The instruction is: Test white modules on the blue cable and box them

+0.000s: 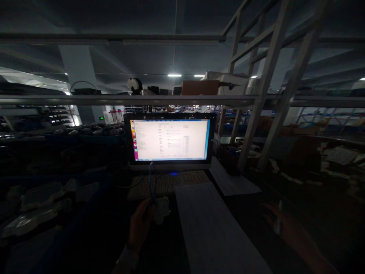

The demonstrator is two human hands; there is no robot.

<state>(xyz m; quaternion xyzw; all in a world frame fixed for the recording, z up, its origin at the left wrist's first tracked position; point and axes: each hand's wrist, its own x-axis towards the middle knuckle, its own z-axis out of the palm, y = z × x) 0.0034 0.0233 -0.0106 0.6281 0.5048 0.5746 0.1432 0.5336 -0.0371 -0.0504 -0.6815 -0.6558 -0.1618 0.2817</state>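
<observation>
The bench is very dim. My left hand (141,224) is raised in front of the keyboard (168,182), its fingers closed on a blue cable (153,180) that loops up toward the lit monitor (170,140). A small pale crumpled thing (162,208) sits right beside that hand. My right hand (281,222) lies low at the right with a thin pale object by its fingers; its grip is too dark to make out. A long white sheet (216,232) lies between the two hands.
Clear plastic bags (37,207) lie at the left. A slanted metal frame (268,95) rises at the right of the monitor, and a shelf rail (171,99) with boxes runs above it. Another white sheet (230,180) lies right of the keyboard.
</observation>
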